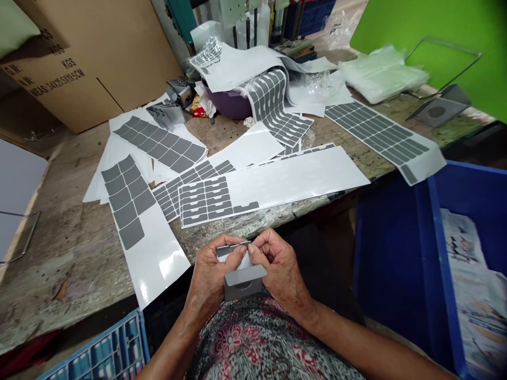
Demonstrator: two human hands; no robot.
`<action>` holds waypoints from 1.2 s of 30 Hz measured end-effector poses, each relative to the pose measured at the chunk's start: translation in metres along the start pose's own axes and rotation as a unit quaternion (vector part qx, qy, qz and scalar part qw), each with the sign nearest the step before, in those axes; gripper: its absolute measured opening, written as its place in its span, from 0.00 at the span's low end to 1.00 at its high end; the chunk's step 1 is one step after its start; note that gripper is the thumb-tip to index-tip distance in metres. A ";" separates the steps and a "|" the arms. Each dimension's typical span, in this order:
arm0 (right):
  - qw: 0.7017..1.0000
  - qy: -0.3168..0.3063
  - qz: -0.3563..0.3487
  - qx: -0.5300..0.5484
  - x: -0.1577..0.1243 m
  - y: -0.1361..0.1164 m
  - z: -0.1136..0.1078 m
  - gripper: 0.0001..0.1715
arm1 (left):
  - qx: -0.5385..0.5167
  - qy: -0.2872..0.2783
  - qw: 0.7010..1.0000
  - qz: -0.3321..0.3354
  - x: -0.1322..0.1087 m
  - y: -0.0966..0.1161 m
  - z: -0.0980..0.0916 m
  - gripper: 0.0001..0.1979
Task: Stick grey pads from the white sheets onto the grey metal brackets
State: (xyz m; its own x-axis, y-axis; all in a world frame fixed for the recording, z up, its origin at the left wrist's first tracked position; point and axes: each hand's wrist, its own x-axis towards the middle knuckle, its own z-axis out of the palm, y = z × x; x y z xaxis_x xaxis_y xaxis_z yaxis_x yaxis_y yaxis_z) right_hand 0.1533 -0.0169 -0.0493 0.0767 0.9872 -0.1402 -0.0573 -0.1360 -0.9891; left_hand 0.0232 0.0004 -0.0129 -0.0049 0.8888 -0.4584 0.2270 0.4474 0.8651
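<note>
Just above my lap, a bent grey metal bracket (243, 287) with a round cut-out is held between both hands. My left hand (212, 269) is closed around its left side, the thumb pressing on the upper plate. My right hand (279, 266) pinches at the upper right edge, fingertips close to the left thumb. Along that upper edge runs a dark grey strip (225, 251), partly covered by the fingers; I cannot tell whether it is a sticker. Nearest on the table lies a mostly bare white sheet of grey stickers (208, 203).
More sticker sheets (130, 200) spread over the worn table (79, 243). Behind them are a purple bowl (229, 104), bent metal pieces (168, 113) and clear plastic bags (384, 74). A similar bracket (439, 108) stands at right. Blue bins (439, 227) and a blue crate (106, 353) flank my lap.
</note>
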 end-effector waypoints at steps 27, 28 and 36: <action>0.918 -0.200 0.222 0.261 0.004 0.005 -0.010 0.21 | 0.029 -0.167 0.982 0.087 -0.008 -0.008 -0.023 0.09; 0.916 -0.190 0.228 0.268 0.003 0.006 -0.010 0.21 | 0.042 -0.176 0.979 0.094 -0.009 -0.008 -0.025 0.09; 0.899 -0.143 0.261 0.321 -0.002 0.013 -0.008 0.13 | 0.048 -0.172 0.979 0.097 -0.013 -0.016 -0.031 0.10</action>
State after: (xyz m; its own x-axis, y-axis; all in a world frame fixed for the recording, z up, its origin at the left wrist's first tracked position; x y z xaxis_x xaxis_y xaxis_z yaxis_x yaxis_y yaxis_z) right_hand 0.1603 -0.0210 -0.0622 -0.3823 0.7964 -0.4685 -0.5814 -0.6014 -0.5479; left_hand -0.0108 -0.0148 -0.0141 0.3716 0.8624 -0.3439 0.2812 0.2485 0.9269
